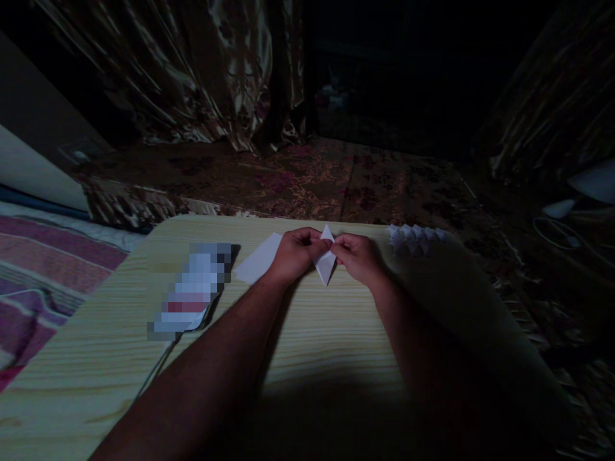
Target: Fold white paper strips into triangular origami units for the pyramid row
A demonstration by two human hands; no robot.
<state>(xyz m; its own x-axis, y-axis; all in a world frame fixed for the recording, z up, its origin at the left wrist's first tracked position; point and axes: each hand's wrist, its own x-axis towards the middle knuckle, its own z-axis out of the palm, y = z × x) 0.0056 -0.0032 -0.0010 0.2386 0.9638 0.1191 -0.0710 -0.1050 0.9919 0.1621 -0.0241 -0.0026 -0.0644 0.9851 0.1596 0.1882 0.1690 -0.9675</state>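
Observation:
Both hands meet over the far middle of a light wooden table [312, 339]. Between them is a small white folded paper piece [325, 264], pointed at top and bottom. My left hand [295, 253] pinches its left side with closed fingers. My right hand [358, 256] pinches its right side, fingers curled. A flat white paper strip [257, 259] lies on the table just left of my left hand. A row of several small white folded paper pieces [417, 235] sits near the table's far right edge, beyond my right hand.
A blurred-out flat object [195, 291] with a thin cable lies on the table's left part. A striped pink cloth [43, 269] is at the left. Patterned dark carpet [307, 179] and shiny curtains [192, 70] are beyond the table. The right side is in deep shadow.

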